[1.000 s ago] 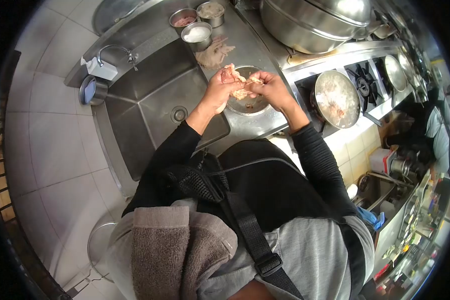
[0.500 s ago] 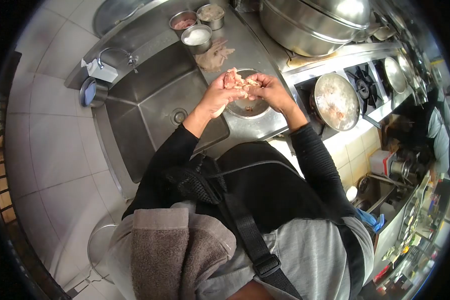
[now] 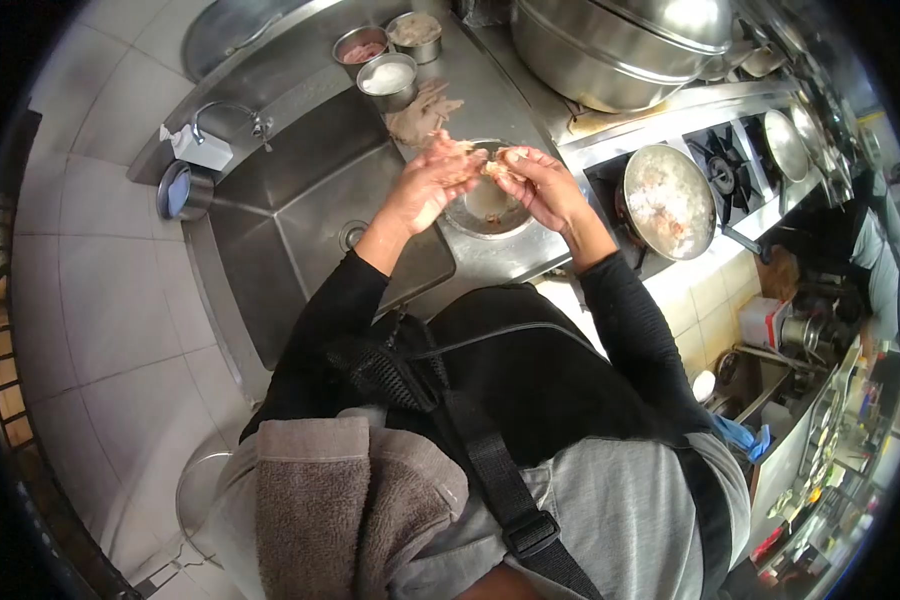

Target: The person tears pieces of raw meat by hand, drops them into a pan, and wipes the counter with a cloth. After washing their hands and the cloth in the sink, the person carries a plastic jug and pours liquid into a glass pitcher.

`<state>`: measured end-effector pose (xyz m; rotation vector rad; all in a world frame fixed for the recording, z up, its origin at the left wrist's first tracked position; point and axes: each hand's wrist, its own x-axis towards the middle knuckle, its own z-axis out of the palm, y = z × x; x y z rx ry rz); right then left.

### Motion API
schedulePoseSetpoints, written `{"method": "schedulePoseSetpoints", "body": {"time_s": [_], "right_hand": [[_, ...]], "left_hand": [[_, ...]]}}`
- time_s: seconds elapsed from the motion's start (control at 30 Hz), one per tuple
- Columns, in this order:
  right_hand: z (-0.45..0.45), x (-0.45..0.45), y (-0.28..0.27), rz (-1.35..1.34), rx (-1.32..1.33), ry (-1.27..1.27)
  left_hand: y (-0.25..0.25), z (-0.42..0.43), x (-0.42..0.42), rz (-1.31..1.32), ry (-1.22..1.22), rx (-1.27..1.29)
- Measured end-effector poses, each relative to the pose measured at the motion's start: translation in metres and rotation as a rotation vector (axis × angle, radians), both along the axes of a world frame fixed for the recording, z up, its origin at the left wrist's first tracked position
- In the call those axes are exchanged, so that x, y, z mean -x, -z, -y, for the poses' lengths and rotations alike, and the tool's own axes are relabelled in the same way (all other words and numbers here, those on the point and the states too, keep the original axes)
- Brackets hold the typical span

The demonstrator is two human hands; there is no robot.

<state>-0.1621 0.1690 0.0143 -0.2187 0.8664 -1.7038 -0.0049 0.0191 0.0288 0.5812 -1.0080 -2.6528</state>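
Over a round metal bowl (image 3: 490, 224), my left hand (image 3: 427, 186) is curled around a piece of pale pink, meat-like food (image 3: 457, 147). My right hand (image 3: 545, 190) pinches another piece of the food (image 3: 500, 166) just to the right, and a gap separates the two hands. Small brown bits and some liquid lie in the bowl. Behind it, a crumpled beige glove or cloth (image 3: 422, 114) lies on the metal counter. Three metal containers stand further back: one with white contents (image 3: 387, 77), one with pink contents (image 3: 361, 50), one with pale contents (image 3: 415, 33).
A metal sink (image 3: 315, 200) with a faucet (image 3: 260, 128) is at the left. On the stove at the right sits a pan (image 3: 669, 202) with light, bubbling-looking contents. A large lidded steel pot (image 3: 620, 50) stands at the back right. A small pot (image 3: 196, 192) is beside the sink.
My hands have moved apart, and the food that was between them is now in separate pieces. More of the inside of the bowl shows.
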Motion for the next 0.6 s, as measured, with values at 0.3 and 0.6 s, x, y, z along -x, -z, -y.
{"method": "schedulePoseSetpoints", "body": {"time_s": [0.3, 0.6], "right_hand": [[-0.010, 0.000, 0.012, -0.132, -0.017, -0.004], [-0.009, -0.011, 0.020, 0.032, -0.018, -0.001]], "left_hand": [[0.023, 0.000, 0.006, 0.032, -0.065, 0.291], [0.024, -0.003, 0.008, -0.062, 0.020, 0.255]]}}
